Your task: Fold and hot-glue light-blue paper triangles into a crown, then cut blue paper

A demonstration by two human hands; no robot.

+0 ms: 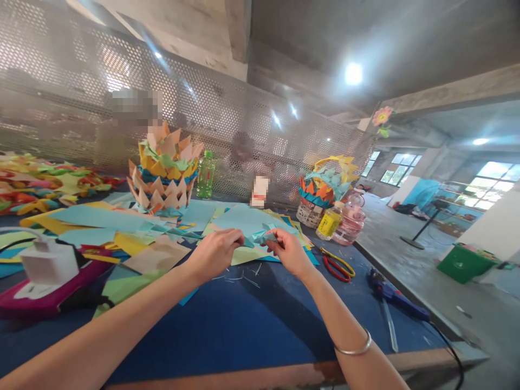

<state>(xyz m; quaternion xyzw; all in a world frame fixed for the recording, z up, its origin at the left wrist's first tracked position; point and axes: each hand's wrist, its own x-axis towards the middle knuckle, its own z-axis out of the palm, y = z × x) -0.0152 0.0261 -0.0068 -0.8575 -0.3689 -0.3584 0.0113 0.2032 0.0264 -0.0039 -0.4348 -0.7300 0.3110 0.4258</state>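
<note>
My left hand [219, 250] is closed, thumb and fingers pinching a small light-blue folded paper piece [248, 242]. Just to its right, my right hand [286, 250] is also closed in a pinch, on another light-blue folded paper piece [265, 236]. Whether the two pieces are joined I cannot tell. Both hands are raised over the near edge of a spread of coloured paper sheets [239, 219]. Beyond my left hand stands a layered basket of folded pointed paper [162, 187] in peach, blue, yellow and green.
Scissors [338, 265] and a blue glue gun [396, 298] with a glue stick lie right. A smaller paper basket [312, 203], a yellow-labelled bottle [330, 222] and a pink jug [350, 219] stand behind. A power strip [52, 287] sits left, near a green bottle [206, 176].
</note>
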